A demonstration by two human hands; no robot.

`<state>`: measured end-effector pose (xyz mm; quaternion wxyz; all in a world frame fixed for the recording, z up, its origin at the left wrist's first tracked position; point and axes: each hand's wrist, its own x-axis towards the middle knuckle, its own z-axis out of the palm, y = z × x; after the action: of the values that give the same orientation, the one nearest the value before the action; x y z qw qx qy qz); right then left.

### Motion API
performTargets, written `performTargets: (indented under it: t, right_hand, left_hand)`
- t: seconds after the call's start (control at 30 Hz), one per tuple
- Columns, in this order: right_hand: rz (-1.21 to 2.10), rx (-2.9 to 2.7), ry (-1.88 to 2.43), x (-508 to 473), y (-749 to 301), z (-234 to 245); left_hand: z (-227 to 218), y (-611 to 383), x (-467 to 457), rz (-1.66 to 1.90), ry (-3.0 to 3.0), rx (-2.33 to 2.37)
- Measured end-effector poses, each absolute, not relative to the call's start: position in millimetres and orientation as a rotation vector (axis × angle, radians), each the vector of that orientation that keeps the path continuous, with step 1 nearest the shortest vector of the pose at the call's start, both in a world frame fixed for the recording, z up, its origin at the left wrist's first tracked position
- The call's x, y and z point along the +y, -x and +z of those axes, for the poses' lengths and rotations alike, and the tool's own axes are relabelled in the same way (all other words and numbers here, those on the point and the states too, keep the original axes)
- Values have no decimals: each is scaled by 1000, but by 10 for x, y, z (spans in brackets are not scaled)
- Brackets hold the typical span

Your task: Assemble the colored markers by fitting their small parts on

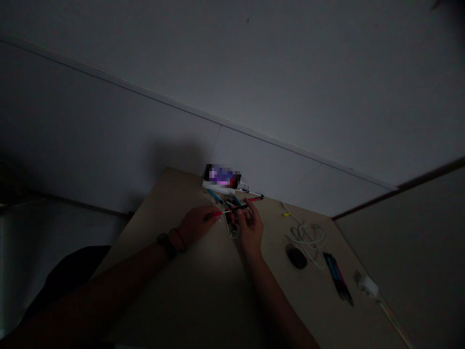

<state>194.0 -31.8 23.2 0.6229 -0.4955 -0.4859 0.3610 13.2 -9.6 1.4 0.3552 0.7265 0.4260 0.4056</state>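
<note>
In the dim head view, my left hand [198,224] is closed on the red end of a slim pen [217,214]. A thin pale section shows between this red end and a dark section at my right hand [250,225]. The fingers of my right hand are bent around that dark part, close to my left fingertips. Whether the pen is in one piece or pulled apart I cannot tell. Beneath and behind the hands lie several loose pens and pen parts, among them a blue pen [215,195] and a white pen with a dark tip [252,193].
A phone with a lit, blurred screen [222,175] leans at the table's [163,286] back edge by the wall. To the right are a black mouse [296,256], a coiled white cable [308,236], a bundle of pens [337,278] and a white plug [368,286].
</note>
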Motion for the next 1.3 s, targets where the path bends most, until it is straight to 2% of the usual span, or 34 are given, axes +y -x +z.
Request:
performTargets:
  t: [0.73,1.3]
  right_hand:
    - [986,-1258,1162,-314,-1910,125]
    - [825,-1399,1181,-329,-1923,146]
  left_hand:
    - [52,-122,-137,1096,-1873,996]
    - [-20,-112,-110,1167,-1987,919]
